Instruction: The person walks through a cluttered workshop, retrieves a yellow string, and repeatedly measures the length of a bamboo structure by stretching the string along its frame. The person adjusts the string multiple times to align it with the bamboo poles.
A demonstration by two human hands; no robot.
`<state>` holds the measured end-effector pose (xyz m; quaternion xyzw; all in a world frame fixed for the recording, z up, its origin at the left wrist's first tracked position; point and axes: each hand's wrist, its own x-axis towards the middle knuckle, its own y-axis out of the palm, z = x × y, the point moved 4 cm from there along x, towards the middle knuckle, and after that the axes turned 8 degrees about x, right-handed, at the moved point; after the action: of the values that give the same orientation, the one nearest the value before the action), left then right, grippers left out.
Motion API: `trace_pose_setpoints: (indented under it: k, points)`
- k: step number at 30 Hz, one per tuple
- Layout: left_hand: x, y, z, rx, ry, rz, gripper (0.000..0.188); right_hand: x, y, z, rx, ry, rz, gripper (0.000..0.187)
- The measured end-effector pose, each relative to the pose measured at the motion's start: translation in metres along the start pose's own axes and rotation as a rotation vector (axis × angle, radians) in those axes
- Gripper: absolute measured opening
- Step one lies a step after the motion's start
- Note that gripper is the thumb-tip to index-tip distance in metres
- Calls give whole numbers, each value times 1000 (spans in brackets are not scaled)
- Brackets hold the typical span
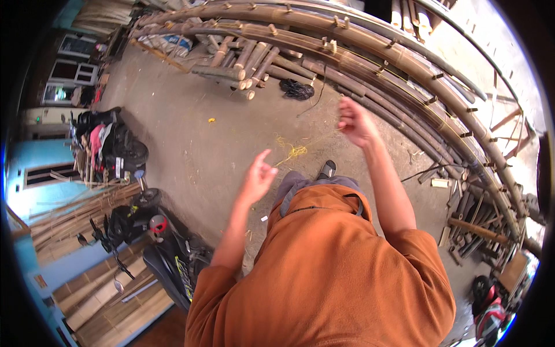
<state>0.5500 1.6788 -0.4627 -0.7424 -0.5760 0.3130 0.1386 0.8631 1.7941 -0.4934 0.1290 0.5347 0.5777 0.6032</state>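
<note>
Both hands are raised and bare over the yellow string (292, 151) on the floor — the left hand (258, 176) open-fingered, the right hand (355, 122) loosely curled, nearer the bamboo poles (370, 63) — seemingly between ties, so grasping string likely follows.

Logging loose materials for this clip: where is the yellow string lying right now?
In the head view the yellow string lies on the concrete floor near frame centre, between the raised left hand and right hand, below the black bundle.

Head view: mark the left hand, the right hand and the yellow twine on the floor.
left hand (258, 175): head view, on the palm.
right hand (355, 124): head view, on the back of the hand.
yellow twine (293, 151): head view, on the tangled middle.
</note>
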Motion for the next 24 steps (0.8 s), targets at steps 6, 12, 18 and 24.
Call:
trace_pose_setpoints:
  k: [6,12,18,24]
  points:
    - [-125,-161,172,310,-183,-320,25,-87,-103,70,489,-238,135,22]
    - [-297,-301,277,978,-688,-898,22,-209,-179,137,524,-493,336,28]
    - [-392,-310,315,739,-1065,-1050,31,-342,-254,219,315,-676,155,28]
    - [-354,-274,353,1177,-802,-447,25,-421,-247,241,129,-639,151,29]
